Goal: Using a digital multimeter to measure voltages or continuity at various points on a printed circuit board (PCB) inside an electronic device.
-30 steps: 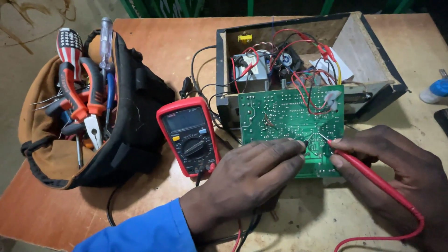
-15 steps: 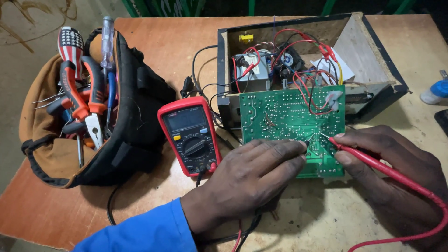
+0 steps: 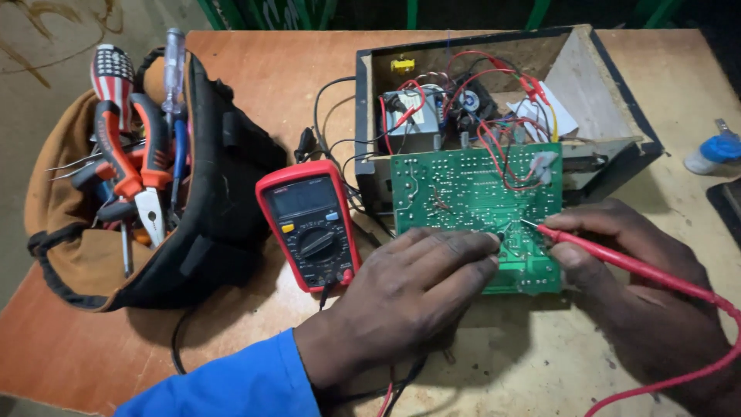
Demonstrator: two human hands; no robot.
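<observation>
Green circuit board [image 3: 463, 193] propped against open black box [image 3: 602, 93] on the counter [image 3: 270, 77]. Pressed by left hand [image 3: 409, 297], black probe tip [image 3: 500, 237] pinched in a narrow grip. Touched by red probe [image 3: 610, 259], clasped tight in right hand [image 3: 641, 286]. Red meter [image 3: 309, 224] just left, tool bag [image 3: 131, 185] beyond.

The black probe under the left hand [image 3: 409, 289] is almost wholly covered by its fingers. The right hand [image 3: 648, 293] and thin red test lead [image 3: 695, 297] run off the lower right edge. The red handheld multimeter's display [image 3: 297, 197] is unreadable.
</observation>
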